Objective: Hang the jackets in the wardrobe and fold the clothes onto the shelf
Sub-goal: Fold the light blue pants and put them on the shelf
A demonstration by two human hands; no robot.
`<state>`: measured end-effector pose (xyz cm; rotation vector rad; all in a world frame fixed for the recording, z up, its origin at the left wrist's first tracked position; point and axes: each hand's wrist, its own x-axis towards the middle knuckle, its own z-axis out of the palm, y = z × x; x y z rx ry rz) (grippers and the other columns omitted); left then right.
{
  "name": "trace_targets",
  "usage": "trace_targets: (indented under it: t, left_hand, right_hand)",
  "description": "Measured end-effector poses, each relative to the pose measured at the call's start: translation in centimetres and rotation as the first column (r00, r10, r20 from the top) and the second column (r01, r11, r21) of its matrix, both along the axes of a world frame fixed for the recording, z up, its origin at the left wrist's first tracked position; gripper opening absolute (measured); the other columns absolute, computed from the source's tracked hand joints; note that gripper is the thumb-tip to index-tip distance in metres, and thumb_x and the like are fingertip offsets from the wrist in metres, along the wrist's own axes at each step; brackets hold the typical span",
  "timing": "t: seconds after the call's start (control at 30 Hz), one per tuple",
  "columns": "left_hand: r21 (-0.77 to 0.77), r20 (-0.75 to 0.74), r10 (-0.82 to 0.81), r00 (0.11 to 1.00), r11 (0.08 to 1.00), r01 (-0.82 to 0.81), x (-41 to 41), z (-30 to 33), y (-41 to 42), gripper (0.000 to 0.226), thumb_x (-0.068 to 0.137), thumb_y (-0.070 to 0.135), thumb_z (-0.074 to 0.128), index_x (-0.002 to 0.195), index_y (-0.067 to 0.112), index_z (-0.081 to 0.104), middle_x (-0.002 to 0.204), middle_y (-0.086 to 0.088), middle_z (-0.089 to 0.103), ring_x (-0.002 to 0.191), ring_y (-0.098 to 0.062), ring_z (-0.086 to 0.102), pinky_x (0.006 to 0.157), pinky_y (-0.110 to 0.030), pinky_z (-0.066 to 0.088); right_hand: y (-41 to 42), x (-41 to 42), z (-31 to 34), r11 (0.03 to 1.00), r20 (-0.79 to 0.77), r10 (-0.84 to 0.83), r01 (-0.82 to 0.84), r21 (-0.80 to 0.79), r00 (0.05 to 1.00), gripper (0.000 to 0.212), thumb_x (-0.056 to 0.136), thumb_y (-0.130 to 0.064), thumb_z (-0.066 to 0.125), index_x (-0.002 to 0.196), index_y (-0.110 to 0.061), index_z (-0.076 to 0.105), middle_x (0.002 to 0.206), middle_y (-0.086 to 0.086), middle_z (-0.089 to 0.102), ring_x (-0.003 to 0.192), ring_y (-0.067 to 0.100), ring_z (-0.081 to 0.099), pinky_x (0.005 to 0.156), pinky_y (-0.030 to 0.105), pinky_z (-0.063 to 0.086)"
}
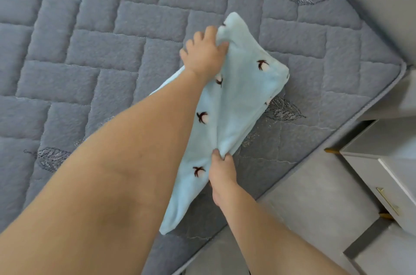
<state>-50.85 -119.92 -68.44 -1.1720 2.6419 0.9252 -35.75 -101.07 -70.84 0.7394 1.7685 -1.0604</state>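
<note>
- A light blue fleece garment with small brown-and-white motifs lies partly folded on the grey quilted mattress, right of the frame's centre, near the mattress corner.
- The left hand grips the garment's upper edge, fingers curled into the cloth.
- The right hand pinches a fold at the garment's lower part between thumb and fingers.
- A white cabinet with gold handles stands at the lower right, its drawers closed, contents hidden.

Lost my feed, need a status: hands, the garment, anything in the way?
Left hand grips light blue garment at far end. Right hand pinches its near edge. Garment partly folded, over grey mattress. Nothing in the way.
</note>
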Motion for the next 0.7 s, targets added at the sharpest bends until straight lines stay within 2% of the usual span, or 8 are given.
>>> trace_targets:
  t: [0.07,0.17,0.27,0.37,0.43,0.53,0.6,0.7]
  left_hand:
    - [0.015,0.168,0.069,0.983,0.997,-0.073,3.2,-0.7,-2.1,0.065,0.092,0.067,0.031,0.143,0.026,0.038,0.147,-0.009,0.037,0.137,-0.033,0.031,0.112,-0.054,0.019]
    - [0.152,0.306,0.078,0.949,0.980,-0.130,12.3,-0.7,-5.6,0.078,0.079,0.082,0.034,0.128,0.025,0.051,0.138,-0.008,0.050,0.123,-0.030,0.047,0.103,-0.046,0.035]
    - [0.437,0.404,0.032,0.914,0.871,-0.224,23.0,0.6,-6.6,0.071,0.069,0.077,0.064,0.120,0.028,0.058,0.126,-0.001,0.062,0.106,-0.023,0.062,0.096,-0.040,0.048]
    - [0.475,0.468,0.071,0.881,0.820,-0.319,29.9,0.9,-7.0,0.054,0.077,0.058,0.074,0.122,0.031,0.062,0.116,0.002,0.070,0.097,-0.018,0.068,0.088,-0.038,0.054]
    - [0.478,0.473,0.113,0.874,0.800,-0.362,30.8,1.1,-7.4,0.049,0.082,0.048,0.073,0.122,0.022,0.063,0.117,-0.003,0.069,0.098,-0.023,0.068,0.093,-0.042,0.053]
    - [0.455,0.449,0.165,0.878,0.804,-0.384,28.1,3.1,-7.8,0.060,0.085,0.040,0.070,0.135,0.013,0.053,0.126,-0.012,0.061,0.105,-0.032,0.062,0.098,-0.048,0.050]
    - [0.502,0.412,0.193,0.891,0.768,-0.398,25.1,5.3,-7.6,0.053,0.087,0.035,0.066,0.133,0.014,0.049,0.123,-0.014,0.059,0.098,-0.035,0.063,0.085,-0.047,0.056]
    - [0.629,0.350,0.153,0.924,0.693,-0.353,19.9,9.2,-7.0,0.022,0.091,0.030,0.055,0.111,0.023,0.061,0.101,-0.012,0.063,0.071,-0.028,0.063,0.053,-0.032,0.052]
  right_hand:
    - [-0.2,1.3,0.5,0.995,-0.051,-0.096,0.097,0.013,0.994,0.046,0.099,-0.038,0.051,0.138,-0.020,0.036,0.127,0.009,0.055,0.103,0.027,0.060,0.085,0.042,0.053]
    - [-0.8,4.4,1.5,0.950,0.019,-0.307,0.307,-0.056,0.952,0.063,0.086,-0.029,0.074,0.130,-0.020,0.030,0.113,0.004,0.054,0.086,0.016,0.059,0.067,0.028,0.050]
    - [-1.3,8.5,2.1,0.961,0.208,-0.230,0.255,-0.103,0.951,0.083,0.076,-0.024,0.083,0.140,-0.018,0.029,0.116,-0.001,0.057,0.094,0.016,0.058,0.083,0.034,0.050]
    - [-1.3,12.0,2.0,0.963,0.349,-0.147,0.215,-0.164,0.925,0.055,0.083,-0.027,0.077,0.132,-0.016,0.055,0.114,0.002,0.068,0.101,0.022,0.065,0.087,0.036,0.055]
    - [-0.8,12.1,2.6,0.949,0.398,-0.160,0.252,-0.190,0.903,0.041,0.087,-0.034,0.073,0.123,-0.018,0.064,0.107,0.003,0.073,0.097,0.024,0.069,0.079,0.034,0.057]
    - [0.0,9.5,3.8,0.924,0.381,-0.207,0.308,-0.225,0.901,0.045,0.088,-0.040,0.070,0.127,-0.018,0.061,0.111,0.007,0.073,0.099,0.027,0.070,0.082,0.039,0.058]
    - [0.2,6.3,5.3,0.886,0.297,-0.342,0.411,-0.214,0.892,0.054,0.092,-0.030,0.066,0.141,-0.019,0.046,0.125,0.013,0.064,0.108,0.034,0.065,0.090,0.049,0.055]
    - [0.3,-0.1,8.8,0.760,0.255,-0.530,0.586,-0.280,0.809,0.044,0.099,-0.017,0.048,0.143,-0.022,0.043,0.130,0.015,0.058,0.103,0.034,0.062,0.068,0.043,0.060]
